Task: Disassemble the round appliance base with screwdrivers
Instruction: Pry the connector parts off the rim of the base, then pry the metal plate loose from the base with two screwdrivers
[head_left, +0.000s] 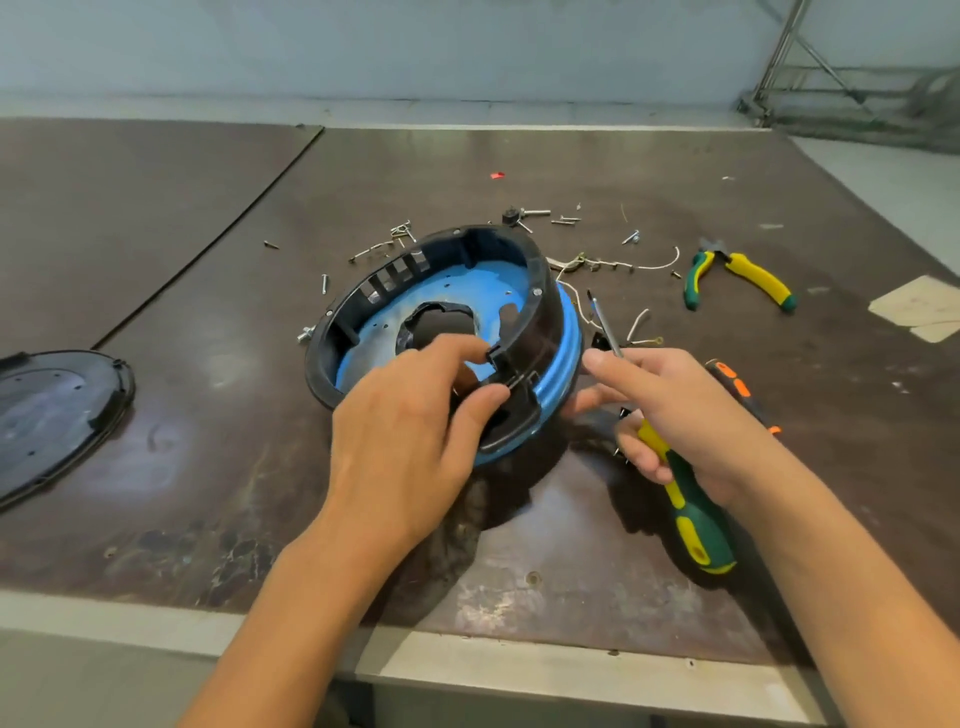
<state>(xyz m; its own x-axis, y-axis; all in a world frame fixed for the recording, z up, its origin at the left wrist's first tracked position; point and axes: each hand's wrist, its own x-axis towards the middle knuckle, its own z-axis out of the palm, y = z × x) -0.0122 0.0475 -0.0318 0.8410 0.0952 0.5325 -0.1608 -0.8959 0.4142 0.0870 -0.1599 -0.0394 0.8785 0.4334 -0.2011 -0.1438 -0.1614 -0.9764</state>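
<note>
The round appliance base (363, 306), a black ring around a blue inner shell, stands tilted on its edge in the middle of the table. My left hand (410, 431) pinches the near rim of the black ring between thumb and fingers. My right hand (680, 415) holds a green-and-yellow screwdriver (691, 514) with its curled lower fingers, the metal shaft pointing up and away past the base's right side. My right thumb and index finger reach toward the blue wall of the base.
A black oval cover (57, 410) lies at the left. Loose screws and wire bits (561, 218) are scattered behind the base. Green-and-yellow pliers (743, 275) lie at the right, an orange-and-black tool (743, 384) behind my right hand, and paper scraps (919, 306) at the far right.
</note>
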